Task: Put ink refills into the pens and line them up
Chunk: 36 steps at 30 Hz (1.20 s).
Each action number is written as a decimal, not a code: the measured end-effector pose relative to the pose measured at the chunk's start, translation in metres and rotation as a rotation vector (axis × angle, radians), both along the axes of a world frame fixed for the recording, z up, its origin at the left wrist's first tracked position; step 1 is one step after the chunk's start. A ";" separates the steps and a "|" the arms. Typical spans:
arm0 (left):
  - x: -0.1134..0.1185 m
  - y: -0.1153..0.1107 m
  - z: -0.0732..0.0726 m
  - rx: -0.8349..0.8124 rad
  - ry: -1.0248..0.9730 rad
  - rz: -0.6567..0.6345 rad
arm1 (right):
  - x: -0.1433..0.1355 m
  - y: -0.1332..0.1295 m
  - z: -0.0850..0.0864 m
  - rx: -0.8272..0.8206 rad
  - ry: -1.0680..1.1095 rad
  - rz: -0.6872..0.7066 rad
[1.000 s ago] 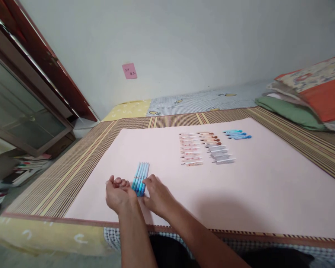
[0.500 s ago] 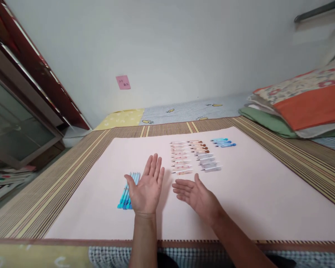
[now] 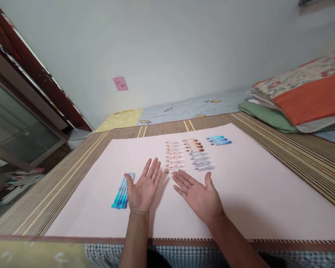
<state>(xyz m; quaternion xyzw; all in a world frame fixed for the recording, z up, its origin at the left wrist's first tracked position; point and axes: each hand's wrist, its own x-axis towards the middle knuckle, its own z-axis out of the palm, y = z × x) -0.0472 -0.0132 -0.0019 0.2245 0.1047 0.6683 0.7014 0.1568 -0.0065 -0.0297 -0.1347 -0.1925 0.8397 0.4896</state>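
Note:
My left hand (image 3: 143, 188) is held palm up with fingers spread, nothing in it. Just left of it lies a bundle of light-blue pens (image 3: 122, 193) side by side on the pale pink sheet (image 3: 86, 204). My right hand (image 3: 201, 193) is also empty, palm turned up, thumb apart from the fingers. Beyond its fingertips is a column of pens with pinkish patterned barrels (image 3: 175, 156). Right of that column lie pens with brown ends (image 3: 195, 145), and nearer to me grey translucent pens (image 3: 202, 162). Several blue pens (image 3: 219, 140) lie at the far right.
The sheet rests on a striped mat (image 3: 69, 167) over a bed. Folded bedding (image 3: 304, 100) in orange, floral and green is stacked at the right. A pink note (image 3: 120, 83) is stuck to the wall behind. A glass-fronted cabinet (image 3: 19, 130) stands at the left.
My right hand has turned its palm further upward and its fingers have spread. My left hand has shifted slightly left in view. The pens keep their arrangement; the view has shifted a little.

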 end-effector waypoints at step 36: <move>-0.002 0.010 -0.019 -0.263 0.133 0.258 | -0.003 -0.002 -0.006 0.226 -0.716 -0.042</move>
